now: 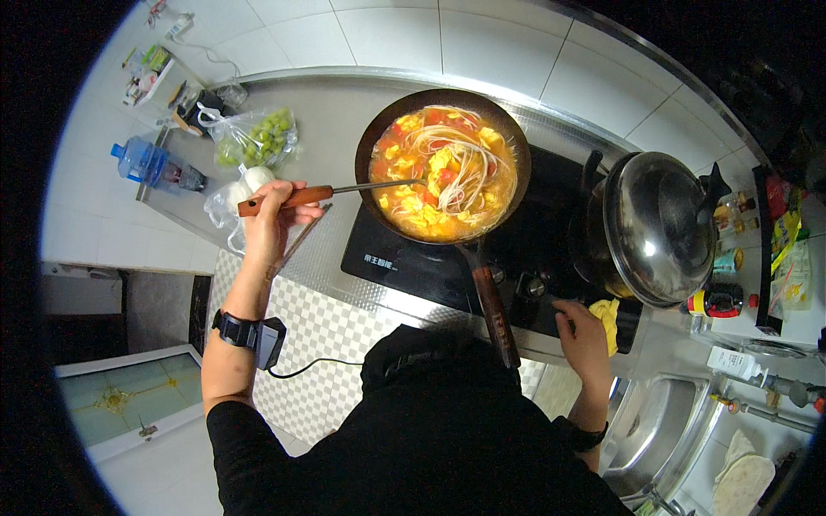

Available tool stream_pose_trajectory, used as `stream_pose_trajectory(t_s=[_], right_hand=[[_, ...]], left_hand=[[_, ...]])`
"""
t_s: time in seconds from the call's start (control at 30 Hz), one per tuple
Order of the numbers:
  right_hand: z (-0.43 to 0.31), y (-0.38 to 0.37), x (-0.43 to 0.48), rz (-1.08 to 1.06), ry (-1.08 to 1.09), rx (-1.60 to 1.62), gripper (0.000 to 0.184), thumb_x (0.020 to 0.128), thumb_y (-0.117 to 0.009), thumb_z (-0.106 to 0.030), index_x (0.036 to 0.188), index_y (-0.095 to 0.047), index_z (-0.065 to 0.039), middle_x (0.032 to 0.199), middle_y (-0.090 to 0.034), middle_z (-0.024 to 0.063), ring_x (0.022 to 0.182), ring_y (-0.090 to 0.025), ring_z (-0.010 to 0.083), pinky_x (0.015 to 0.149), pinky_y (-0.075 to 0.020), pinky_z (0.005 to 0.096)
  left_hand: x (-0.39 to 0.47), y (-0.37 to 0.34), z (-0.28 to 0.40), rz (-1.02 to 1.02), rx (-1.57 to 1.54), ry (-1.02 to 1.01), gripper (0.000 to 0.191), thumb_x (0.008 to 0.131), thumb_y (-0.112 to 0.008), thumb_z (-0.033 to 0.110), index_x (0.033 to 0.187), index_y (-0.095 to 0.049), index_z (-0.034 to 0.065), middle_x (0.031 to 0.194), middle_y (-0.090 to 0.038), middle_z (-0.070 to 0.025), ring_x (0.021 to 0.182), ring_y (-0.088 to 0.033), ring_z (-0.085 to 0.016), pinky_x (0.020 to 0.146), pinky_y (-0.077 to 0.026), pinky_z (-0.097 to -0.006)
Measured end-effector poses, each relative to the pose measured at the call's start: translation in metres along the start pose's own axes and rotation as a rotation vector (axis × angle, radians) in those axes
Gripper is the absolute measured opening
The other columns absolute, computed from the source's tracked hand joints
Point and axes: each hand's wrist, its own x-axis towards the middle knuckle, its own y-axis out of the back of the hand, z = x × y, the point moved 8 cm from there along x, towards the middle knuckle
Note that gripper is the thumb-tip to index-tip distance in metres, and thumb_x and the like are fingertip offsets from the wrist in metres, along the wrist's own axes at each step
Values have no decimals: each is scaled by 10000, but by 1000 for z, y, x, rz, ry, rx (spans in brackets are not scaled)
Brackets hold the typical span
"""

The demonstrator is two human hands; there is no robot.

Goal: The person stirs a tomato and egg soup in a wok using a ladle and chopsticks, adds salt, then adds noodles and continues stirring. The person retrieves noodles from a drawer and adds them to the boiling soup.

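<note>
My left hand (274, 216) grips the wooden handle of a cooking utensil (314, 195). Its metal shaft reaches over the rim of a dark wok (364, 151), and its far end is sunk in the food. Thin noodles (474, 171), yellow egg pieces and red tomato lie in orange broth. The wok rests on a black glass cooktop (413, 255), its wooden handle (495, 316) pointing toward me. My right hand (581, 335) holds nothing visible, fingers somewhat apart, over the cooktop's front right beside a yellow cloth (604, 322) and near a control knob (533, 285).
A lidded pot (661, 226) stands on the cooktop's right side. Left of the wok are bagged green grapes (258, 138), a white item in plastic (257, 177) and chopsticks (303, 237) under my hand. A sink (658, 419) lies at right; bottles (716, 301) stand beyond.
</note>
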Motion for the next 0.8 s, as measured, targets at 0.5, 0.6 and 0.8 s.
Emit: stream_pose_trajectory(t_s=[0.5,0.6,0.8], right_hand=[[147,-7,-42,372,-396,-299,253,792,-628,-86,1039,-662,-44,1002,-660,178,912,-619,375,789,-501,437],[172,-14,-49,452,-272,-449,294,751,-648,-69,1043,-647,-32,960,-613,186,940,-588,387,820,-486,444],[218,-8,-51,575,-422,-274,400,695,-730,-83,1061,-582,-22,1051,-550,199,980,-558,413,842,-471,461]], left_hand=[[-61,-103,110,-636,1174,-801,158,813,-662,32,968,-674,5,982,-654,-153,855,-662,-308,693,-540,-340],[-73,-110,109,-692,1327,-809,242,751,-673,17,991,-684,51,1076,-632,-135,832,-668,-298,691,-559,-362],[-81,-107,115,-627,1370,-879,258,732,-677,35,984,-688,85,1092,-631,-120,818,-671,-303,678,-562,-365]])
